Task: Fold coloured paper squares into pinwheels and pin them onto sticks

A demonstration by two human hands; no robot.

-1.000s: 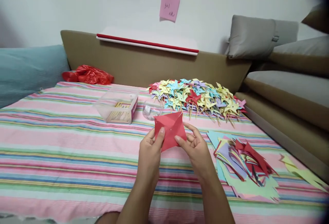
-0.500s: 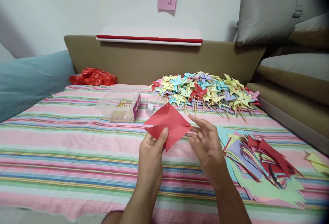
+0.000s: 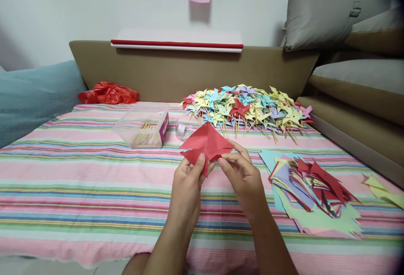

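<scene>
A red paper square (image 3: 206, 138), slit in from its corners, is held up above the striped cloth with one corner pointing away from me. My left hand (image 3: 188, 178) grips it from below, thumb on top near the middle and fingers underneath. At the right side my right hand (image 3: 244, 172) pinches a flap, thumb and fingers closed on it, and that part of the paper bends inward. Just beyond the paper lies a small clear plastic bag or container (image 3: 181, 131) with a white label.
A clear plastic box (image 3: 139, 127) holds wooden sticks. Finished paper pinwheels (image 3: 249, 106) are heaped at the back right. Cut coloured paper sheets (image 3: 312, 190) lie on the right of the striped cloth (image 3: 94, 169). A red plastic bag (image 3: 109, 94) sits back left.
My right hand has moved in from beside the paper and taken hold of its right flap, bending it. My left hand keeps its grip. The view has shifted slightly.
</scene>
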